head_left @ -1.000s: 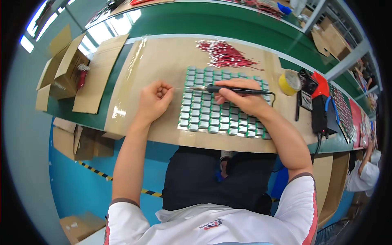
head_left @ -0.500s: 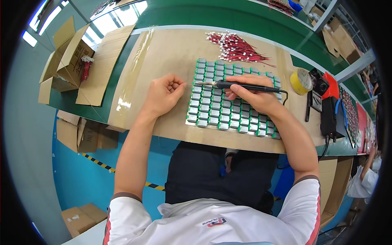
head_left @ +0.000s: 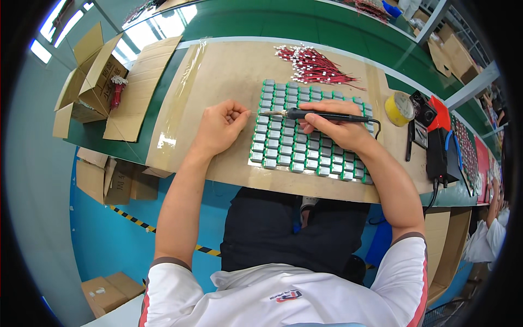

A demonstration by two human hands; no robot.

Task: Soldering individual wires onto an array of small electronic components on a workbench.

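Observation:
My right hand (head_left: 340,126) grips a black soldering iron (head_left: 321,115) like a pen, its metal tip pointing left. The tip rests at the left edge of a block of small grey parts with green edges (head_left: 286,140), set out in close rows. Left of that block, my left hand (head_left: 223,126) is closed in a pinch, with a thin strand of solder wire (head_left: 255,113) reaching from its fingertips toward the iron's tip. The strand is too fine to follow clearly. My right hand covers some of the parts beneath it.
Red wires with white connectors (head_left: 316,64) lie in a heap behind the parts. At right stand a yellow tape roll (head_left: 399,109), a black box-shaped unit (head_left: 440,161) and blue-handled pliers (head_left: 453,146). An open cardboard box (head_left: 90,82) is at far left. Another person (head_left: 493,229) works at far right.
Both hands stay almost in place, with the iron's tip still at the block's left edge. The whole view has shifted very slightly.

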